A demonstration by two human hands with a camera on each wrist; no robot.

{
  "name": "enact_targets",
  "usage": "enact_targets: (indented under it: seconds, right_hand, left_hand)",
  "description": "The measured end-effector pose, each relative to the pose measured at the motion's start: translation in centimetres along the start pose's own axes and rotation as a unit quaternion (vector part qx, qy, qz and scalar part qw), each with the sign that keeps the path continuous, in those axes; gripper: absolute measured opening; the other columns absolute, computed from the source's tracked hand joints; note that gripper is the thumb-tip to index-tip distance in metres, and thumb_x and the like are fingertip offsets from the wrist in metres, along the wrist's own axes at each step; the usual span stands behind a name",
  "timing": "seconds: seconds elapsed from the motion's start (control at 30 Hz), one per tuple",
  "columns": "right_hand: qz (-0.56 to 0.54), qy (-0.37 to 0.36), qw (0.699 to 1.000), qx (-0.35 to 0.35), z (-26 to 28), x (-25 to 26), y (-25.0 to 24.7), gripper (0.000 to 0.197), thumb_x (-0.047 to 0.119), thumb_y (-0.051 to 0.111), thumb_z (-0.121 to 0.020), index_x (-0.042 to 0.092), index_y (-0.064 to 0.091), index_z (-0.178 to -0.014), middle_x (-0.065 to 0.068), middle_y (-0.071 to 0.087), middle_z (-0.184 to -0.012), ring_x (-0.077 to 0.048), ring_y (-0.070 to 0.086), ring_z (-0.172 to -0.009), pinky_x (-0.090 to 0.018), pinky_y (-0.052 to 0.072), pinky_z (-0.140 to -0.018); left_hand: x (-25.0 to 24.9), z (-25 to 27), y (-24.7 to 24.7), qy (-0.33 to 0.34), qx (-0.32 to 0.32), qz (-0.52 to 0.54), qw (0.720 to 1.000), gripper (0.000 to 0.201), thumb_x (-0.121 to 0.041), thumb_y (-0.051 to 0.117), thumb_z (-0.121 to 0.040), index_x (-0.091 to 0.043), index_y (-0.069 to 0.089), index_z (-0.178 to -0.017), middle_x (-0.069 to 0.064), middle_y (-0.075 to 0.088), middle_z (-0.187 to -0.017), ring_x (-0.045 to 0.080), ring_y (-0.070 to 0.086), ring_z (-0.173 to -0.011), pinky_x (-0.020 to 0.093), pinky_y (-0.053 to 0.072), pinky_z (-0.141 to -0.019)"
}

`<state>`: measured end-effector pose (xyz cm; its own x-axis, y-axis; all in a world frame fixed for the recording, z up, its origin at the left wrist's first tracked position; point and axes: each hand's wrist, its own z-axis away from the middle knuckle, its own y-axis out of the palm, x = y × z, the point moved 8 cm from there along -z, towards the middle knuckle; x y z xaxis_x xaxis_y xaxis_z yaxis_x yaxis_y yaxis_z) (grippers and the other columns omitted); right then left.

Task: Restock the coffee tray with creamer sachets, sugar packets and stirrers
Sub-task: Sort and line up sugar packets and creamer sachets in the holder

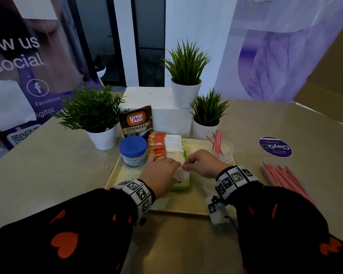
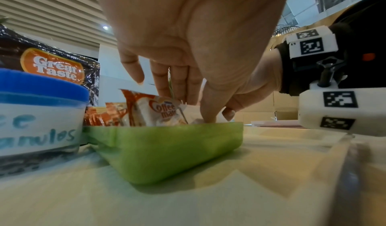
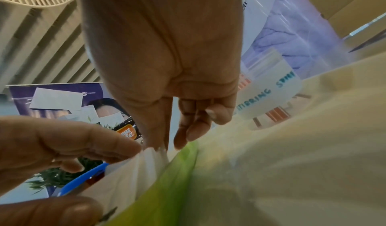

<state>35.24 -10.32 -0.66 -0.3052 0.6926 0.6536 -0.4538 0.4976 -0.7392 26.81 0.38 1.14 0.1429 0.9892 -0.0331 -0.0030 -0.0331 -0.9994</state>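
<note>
A green bin (image 1: 183,187) stands on the cream tray (image 1: 202,196). It holds a row of orange creamer sachets (image 1: 156,144) on the left and white sugar packets (image 1: 174,144) on the right. Both hands meet over the bin's near end. My left hand (image 1: 166,165) reaches down with thumb and fingers round a bunch of white sugar packets (image 3: 133,171). My right hand (image 1: 188,164) pinches their top edge between thumb and forefinger (image 3: 162,144). In the left wrist view a Coffee-mate sachet (image 2: 160,112) stands just behind my left fingers (image 2: 177,84). A clear cup (image 1: 218,144) on the tray holds several red-and-white stirrers.
A blue-lidded granules jar (image 1: 134,150) sits on the tray left of the bin, with a Great Taste coffee pouch (image 1: 137,121) behind it. Three potted plants (image 1: 99,115) ring the tray's far side. A box of red-striped stirrers (image 1: 285,178) lies on the table to the right.
</note>
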Motion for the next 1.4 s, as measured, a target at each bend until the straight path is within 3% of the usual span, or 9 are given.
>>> enact_targets:
  seconds: [0.1, 0.33, 0.53, 0.7, 0.9, 1.07, 1.2, 1.3, 1.4]
  right_hand:
    - [-0.007, 0.012, 0.999, -0.029, -0.7, -0.3, -0.5, 0.034, 0.040, 0.061, -0.099, 0.012, 0.079, -0.091, -0.003, 0.074, -0.092, -0.017, 0.064, -0.087, -0.031, 0.048, -0.080]
    - [0.095, -0.004, 0.995, 0.038, -1.8, 1.5, -0.2, 0.013, 0.016, 0.077, -0.088, 0.011, 0.079, -0.100, 0.010, 0.057, -0.072, -0.003, 0.050, -0.066, -0.017, 0.036, -0.056]
    - [0.183, -0.010, 0.981, 0.060, -2.8, 1.8, 0.7, 0.011, 0.012, 0.075, -0.087, 0.013, 0.077, -0.099, 0.007, 0.060, -0.084, -0.014, 0.056, -0.084, -0.020, 0.039, -0.061]
    - [0.182, -0.017, 0.983, 0.020, -3.0, 1.0, 1.0, 0.038, 0.025, 0.082, -0.082, 0.024, 0.062, -0.114, -0.004, 0.049, -0.115, -0.024, 0.054, -0.101, -0.031, 0.045, -0.089]
    - [0.209, -0.034, 0.977, 0.014, -3.3, 1.6, 1.1, 0.017, 0.021, 0.079, -0.085, 0.024, 0.065, -0.095, -0.001, 0.046, -0.110, -0.021, 0.050, -0.098, -0.029, 0.042, -0.084]
    - [0.197, -0.072, 0.977, -0.021, -3.4, 2.1, 0.4, 0.009, 0.024, 0.078, -0.087, 0.020, 0.070, -0.084, -0.002, 0.058, -0.105, -0.022, 0.056, -0.099, -0.029, 0.040, -0.077]
    - [0.143, -0.064, 0.986, -0.057, -3.3, 2.2, -0.6, 0.024, 0.038, 0.082, -0.082, 0.018, 0.073, -0.091, 0.000, 0.065, -0.102, -0.018, 0.059, -0.096, -0.033, 0.048, -0.080]
    - [0.136, -0.057, 0.988, -0.035, -3.4, 1.9, -0.1, 0.030, 0.040, 0.080, -0.084, 0.017, 0.075, -0.103, 0.000, 0.069, -0.107, -0.018, 0.061, -0.101, -0.031, 0.046, -0.082]
    - [0.111, -0.071, 0.990, -0.054, -3.4, 1.9, -0.3, 0.037, 0.034, 0.068, -0.095, 0.021, 0.065, -0.129, -0.001, 0.064, -0.127, -0.020, 0.058, -0.118, -0.033, 0.045, -0.097]
  left_hand:
    - [0.0, 0.0, -0.2, -0.005, 0.008, -0.004, 1.000, 0.049, -0.044, 0.057, -0.096, -0.032, 0.047, -0.142, -0.007, 0.057, -0.138, 0.018, 0.049, -0.129, 0.048, 0.026, -0.113]
    - [0.0, 0.1, -0.5, -0.011, -0.004, -0.015, 1.000, 0.040, -0.042, 0.061, -0.094, -0.036, 0.055, -0.133, -0.009, 0.066, -0.123, 0.017, 0.055, -0.118, 0.045, 0.026, -0.108]
    - [-0.1, 0.2, -0.6, -0.014, -0.002, -0.018, 1.000, 0.039, -0.041, 0.061, -0.094, -0.036, 0.058, -0.132, -0.008, 0.067, -0.121, 0.018, 0.055, -0.118, 0.047, 0.026, -0.110]
    - [0.2, 0.3, -0.8, -0.032, 0.007, 0.002, 0.999, 0.035, -0.039, 0.062, -0.094, -0.036, 0.060, -0.129, -0.006, 0.068, -0.118, 0.019, 0.056, -0.116, 0.048, 0.021, -0.114]
    - [0.1, 0.6, -0.9, -0.031, 0.001, -0.003, 0.999, 0.037, -0.040, 0.063, -0.093, -0.037, 0.060, -0.130, -0.006, 0.067, -0.121, 0.019, 0.054, -0.119, 0.049, 0.020, -0.114]
    - [-0.2, 0.9, -0.7, -0.007, -0.017, -0.001, 1.000, 0.048, -0.038, 0.061, -0.095, -0.041, 0.049, -0.141, -0.007, 0.053, -0.141, 0.021, 0.043, -0.132, 0.051, 0.022, -0.114]
    - [0.0, 0.5, -0.2, -0.007, -0.007, -0.013, 1.000, 0.046, -0.039, 0.059, -0.096, -0.038, 0.049, -0.140, -0.004, 0.042, -0.146, 0.021, 0.040, -0.135, 0.053, 0.022, -0.115]
    - [-0.2, 0.8, 0.6, 0.006, -0.010, -0.027, 1.000, 0.047, -0.038, 0.053, -0.098, -0.031, 0.045, -0.144, -0.001, 0.035, -0.152, 0.022, 0.039, -0.137, 0.050, 0.022, -0.114]
    - [0.1, 1.4, 2.5, -0.007, 0.012, 0.004, 1.000, 0.059, -0.039, 0.038, -0.104, -0.024, 0.018, -0.158, 0.005, 0.006, -0.167, 0.025, 0.015, -0.152, 0.052, 0.011, -0.121]
